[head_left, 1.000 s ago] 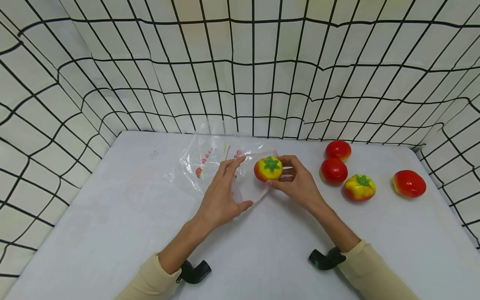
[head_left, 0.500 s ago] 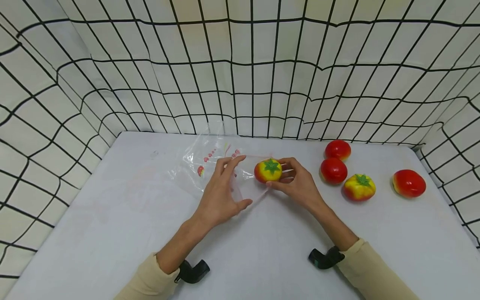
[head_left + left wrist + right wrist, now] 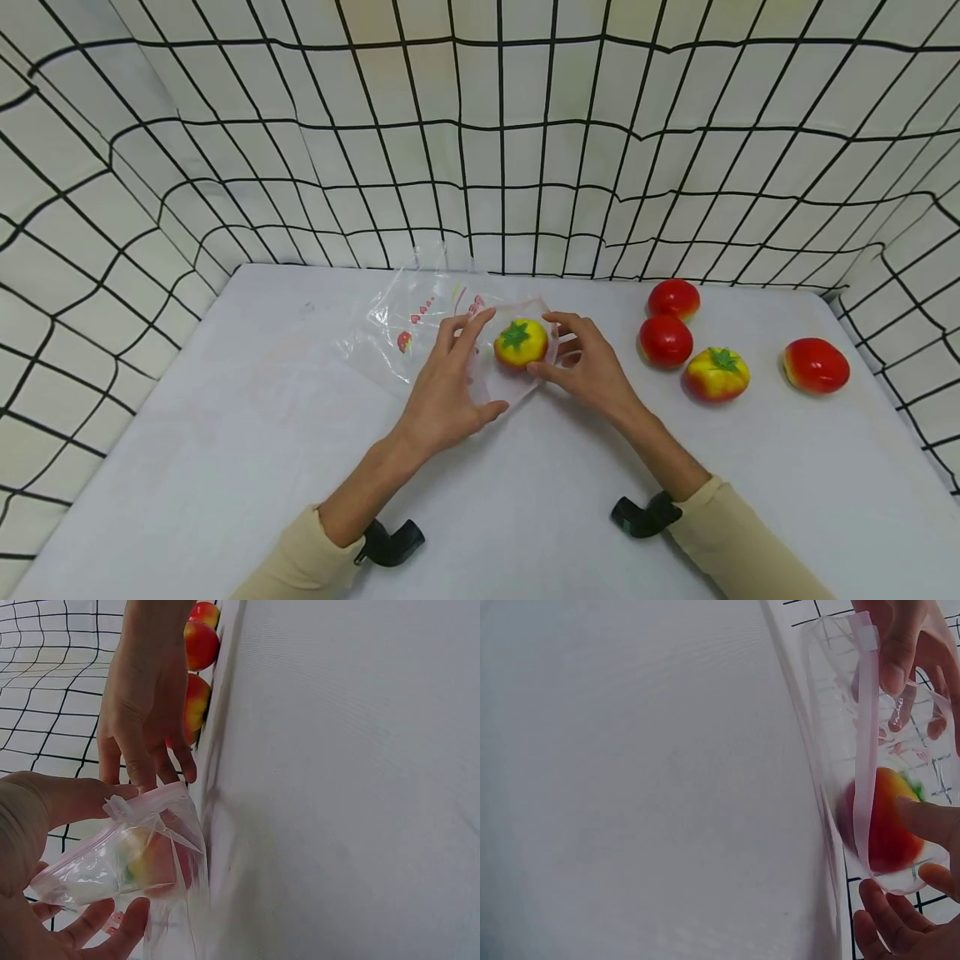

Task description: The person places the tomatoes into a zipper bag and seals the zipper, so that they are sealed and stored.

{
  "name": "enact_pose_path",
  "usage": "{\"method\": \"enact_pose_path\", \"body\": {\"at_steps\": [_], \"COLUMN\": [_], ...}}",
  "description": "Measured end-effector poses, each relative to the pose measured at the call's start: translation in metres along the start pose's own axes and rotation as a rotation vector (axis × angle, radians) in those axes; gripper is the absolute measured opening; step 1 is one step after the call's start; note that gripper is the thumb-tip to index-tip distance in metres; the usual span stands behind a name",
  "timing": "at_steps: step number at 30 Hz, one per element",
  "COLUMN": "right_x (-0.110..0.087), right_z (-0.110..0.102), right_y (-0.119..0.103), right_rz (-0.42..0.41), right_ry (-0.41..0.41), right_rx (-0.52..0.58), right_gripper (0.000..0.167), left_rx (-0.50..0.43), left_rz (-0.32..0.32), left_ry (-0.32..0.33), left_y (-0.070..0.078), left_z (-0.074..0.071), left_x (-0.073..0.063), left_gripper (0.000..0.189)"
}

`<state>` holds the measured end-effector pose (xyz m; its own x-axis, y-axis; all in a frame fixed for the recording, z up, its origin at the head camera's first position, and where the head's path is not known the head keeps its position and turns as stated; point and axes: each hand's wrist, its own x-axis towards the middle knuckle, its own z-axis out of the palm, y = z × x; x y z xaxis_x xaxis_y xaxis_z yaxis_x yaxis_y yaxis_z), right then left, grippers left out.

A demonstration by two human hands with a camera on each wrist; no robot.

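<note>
A red-and-yellow toy tomato (image 3: 520, 342) with a green leafy top lies in the mouth of a clear zip bag (image 3: 390, 321). Printed hearts and a pink zip strip (image 3: 865, 750) mark the bag. My left hand (image 3: 446, 379) spreads thumb and fingers wide at the bag's mouth, its thumb beside the slider (image 3: 118, 808). At the mouth's other side is my right hand (image 3: 588, 367), fingers loosely bent. Its thumb (image 3: 922, 819) reaches the tomato's side in the right wrist view, while its other fingers stand off the fruit.
Several more toy tomatoes lie to the right: two red ones (image 3: 675, 298) close together, a yellow-topped one (image 3: 717, 375), and a red one (image 3: 816, 365) farther out. Black wire mesh (image 3: 502, 179) rises along the back and sides of the white table (image 3: 225, 467).
The tomato has shifted left, out of my right hand's grip and into the bag's mouth. My right thumb and fingers have parted from around it. My left hand has barely moved.
</note>
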<state>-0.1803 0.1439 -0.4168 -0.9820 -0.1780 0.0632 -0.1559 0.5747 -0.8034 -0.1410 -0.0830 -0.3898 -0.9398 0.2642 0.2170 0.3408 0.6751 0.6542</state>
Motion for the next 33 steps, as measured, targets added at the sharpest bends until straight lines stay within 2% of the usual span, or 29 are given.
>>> {"method": "enact_pose_path", "body": {"at_steps": [9, 18, 25, 33], "right_x": [0.001, 0.001, -0.001, -0.005], "right_z": [0.001, -0.003, -0.010, -0.024], "right_y": [-0.001, -0.001, 0.000, 0.004], "right_rz": [-0.036, -0.037, -0.027, -0.011], "right_ry": [0.020, 0.009, 0.025, 0.050], "right_rx": [-0.007, 0.020, 0.069, 0.066], "right_gripper": [0.072, 0.070, 0.066, 0.067], "left_rx": [0.009, 0.011, 0.008, -0.003], "left_rz": [0.005, 0.001, -0.009, -0.009], "left_ry": [0.009, 0.011, 0.012, 0.013], "left_y": [0.001, 0.000, 0.000, 0.000], "left_z": [0.000, -0.001, -0.001, 0.000], "left_x": [0.001, 0.001, 0.000, 0.001], "left_gripper": [0.116, 0.116, 0.116, 0.116]}}
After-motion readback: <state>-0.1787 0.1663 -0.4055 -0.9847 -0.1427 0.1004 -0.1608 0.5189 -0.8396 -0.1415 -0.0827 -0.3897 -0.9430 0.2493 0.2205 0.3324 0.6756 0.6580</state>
